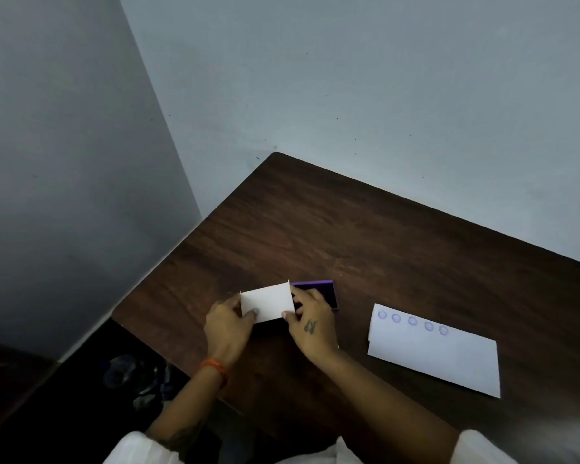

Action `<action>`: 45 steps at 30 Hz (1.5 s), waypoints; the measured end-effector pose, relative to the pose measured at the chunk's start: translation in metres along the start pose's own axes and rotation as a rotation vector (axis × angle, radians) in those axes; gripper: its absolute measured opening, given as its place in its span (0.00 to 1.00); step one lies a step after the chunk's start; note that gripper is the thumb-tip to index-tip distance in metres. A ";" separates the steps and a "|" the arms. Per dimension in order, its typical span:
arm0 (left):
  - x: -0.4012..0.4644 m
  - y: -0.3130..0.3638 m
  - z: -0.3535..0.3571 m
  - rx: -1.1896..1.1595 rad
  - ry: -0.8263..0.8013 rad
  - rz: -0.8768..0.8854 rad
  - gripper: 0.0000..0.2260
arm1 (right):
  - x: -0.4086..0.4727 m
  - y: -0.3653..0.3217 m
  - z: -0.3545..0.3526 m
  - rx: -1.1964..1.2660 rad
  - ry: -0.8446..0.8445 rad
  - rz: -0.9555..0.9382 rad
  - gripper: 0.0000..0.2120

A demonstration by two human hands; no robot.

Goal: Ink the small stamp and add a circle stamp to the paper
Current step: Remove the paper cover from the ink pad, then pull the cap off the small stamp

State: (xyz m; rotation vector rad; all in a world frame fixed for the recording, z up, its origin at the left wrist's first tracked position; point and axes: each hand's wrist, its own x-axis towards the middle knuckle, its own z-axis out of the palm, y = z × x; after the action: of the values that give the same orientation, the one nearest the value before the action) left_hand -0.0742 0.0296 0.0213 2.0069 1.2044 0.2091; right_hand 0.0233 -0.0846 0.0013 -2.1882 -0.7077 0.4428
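Observation:
A purple ink pad point(325, 291) lies on the dark wooden table point(349, 229). In front of it a white rectangular flap point(265, 301) stands tilted up, hiding most of the pad. My left hand point(226, 326) grips the flap's left edge, thumb on its face. My right hand point(310, 324) pinches its right edge. Something dark shows under my right fingers; I cannot tell if it is the small stamp. To the right lies the folded white paper point(442, 360) with a row of several blue circle stamps point(412, 321) along its top edge.
The table stands in a corner between two grey walls point(349, 78). Its left edge runs just left of my left hand, with dark floor and some dark objects point(138, 376) below. Bare wood stretches behind the pad and paper.

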 end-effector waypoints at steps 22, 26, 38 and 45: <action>-0.007 0.001 0.020 0.083 -0.021 0.137 0.33 | 0.003 0.008 -0.013 0.066 -0.131 0.034 0.23; -0.015 0.025 0.035 -0.019 -0.124 0.404 0.35 | 0.004 0.011 -0.046 0.167 0.047 0.065 0.21; -0.037 0.020 0.079 0.167 -0.453 0.496 0.33 | -0.041 0.059 -0.072 0.231 0.072 0.252 0.20; -0.038 0.018 0.091 0.190 -0.416 0.521 0.15 | -0.053 0.059 -0.057 0.137 -0.030 0.177 0.15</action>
State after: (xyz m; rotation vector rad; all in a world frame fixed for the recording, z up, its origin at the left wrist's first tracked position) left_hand -0.0378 -0.0541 -0.0196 2.3521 0.4435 -0.0743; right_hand 0.0314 -0.1818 -0.0034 -2.1264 -0.4862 0.5979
